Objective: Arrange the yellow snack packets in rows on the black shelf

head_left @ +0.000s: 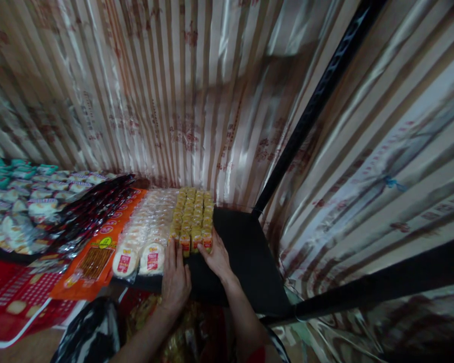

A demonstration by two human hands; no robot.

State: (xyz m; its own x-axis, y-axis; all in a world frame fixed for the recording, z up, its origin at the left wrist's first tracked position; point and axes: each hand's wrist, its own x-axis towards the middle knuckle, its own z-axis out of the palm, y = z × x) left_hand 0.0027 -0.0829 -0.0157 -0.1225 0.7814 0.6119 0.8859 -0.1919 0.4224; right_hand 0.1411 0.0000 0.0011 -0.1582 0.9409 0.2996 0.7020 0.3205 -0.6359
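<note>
Rows of small yellow-wrapped snack packs (pixel 191 214) with red labels stand on a black shelf (pixel 249 262). My left hand (pixel 175 275) lies with its fingers stretched against the front of the left rows. At the right front corner, my right hand (pixel 215 254) touches the packs, its thumb on the front face and its fingers along the right side. The hands frame the block from both sides. Immediately left of it are two rows of round white cakes (pixel 152 258) in clear wrap with red labels.
An orange snack bag (pixel 94 257), dark shiny packets (pixel 94 201) and white packs (pixel 41 206) line the shelf to the left. Striped plastic sheeting (pixel 196 101) hangs behind. A black post (pixel 298 136) rises at the shelf's back right corner. A red printed bag (pixel 18 297) sits lower left.
</note>
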